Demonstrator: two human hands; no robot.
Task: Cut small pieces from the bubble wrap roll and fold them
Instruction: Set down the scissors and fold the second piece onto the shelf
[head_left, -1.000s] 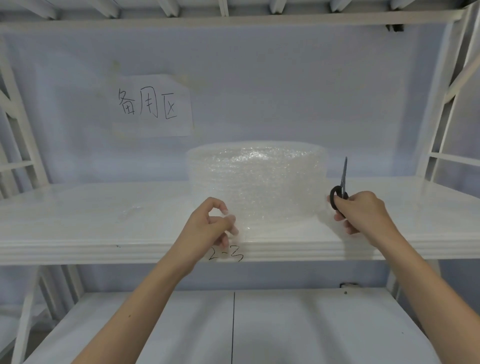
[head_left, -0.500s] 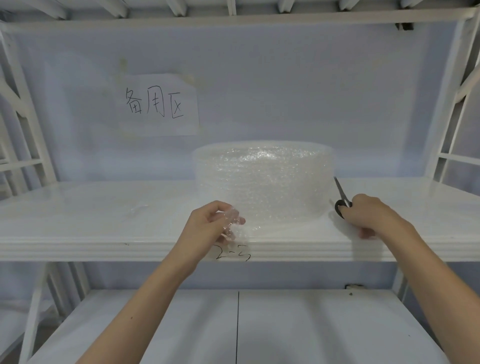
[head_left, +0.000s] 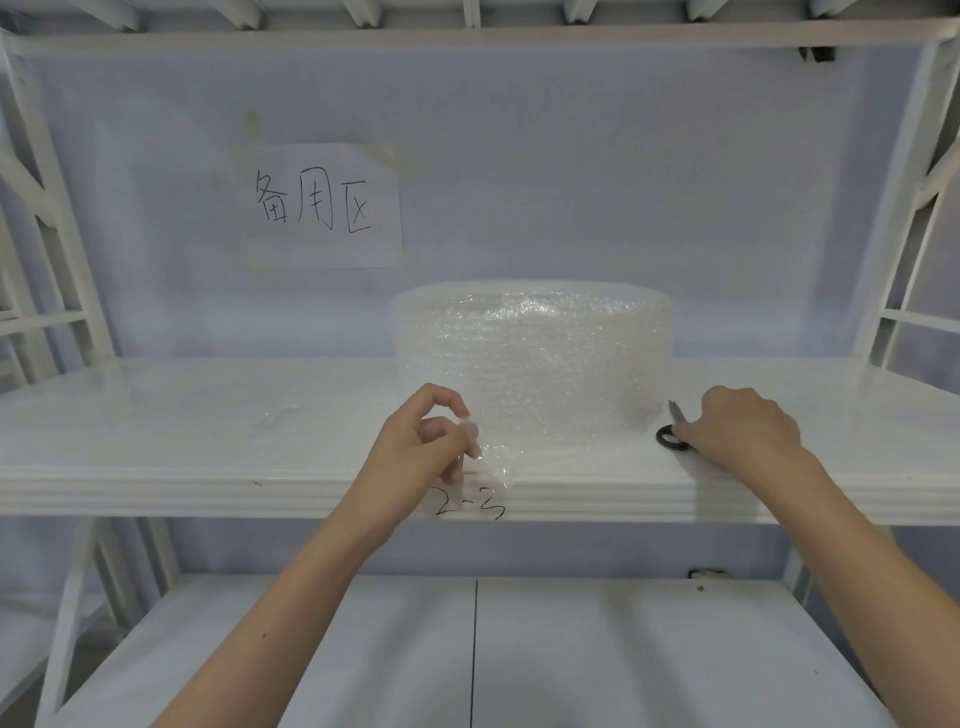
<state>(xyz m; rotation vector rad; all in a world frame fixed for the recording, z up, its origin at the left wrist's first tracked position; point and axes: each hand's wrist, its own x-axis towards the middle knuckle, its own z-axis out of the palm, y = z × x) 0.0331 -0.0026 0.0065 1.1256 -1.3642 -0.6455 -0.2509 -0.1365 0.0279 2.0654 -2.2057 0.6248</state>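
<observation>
Lowered onto the shelf, right hand grips scissors; left hand pinches translucent bubble wrap roll.

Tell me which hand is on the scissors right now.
The right hand, resting on the shelf over the black-handled scissors beside the bubble wrap roll. The left hand pinches the roll's loose end instead.

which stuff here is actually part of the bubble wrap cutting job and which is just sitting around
In use:
bubble wrap roll
loose end of wrap, pinched by left hand
scissors, under right hand on the shelf

Lying about:
handwritten paper sign
small clear scrap
</observation>
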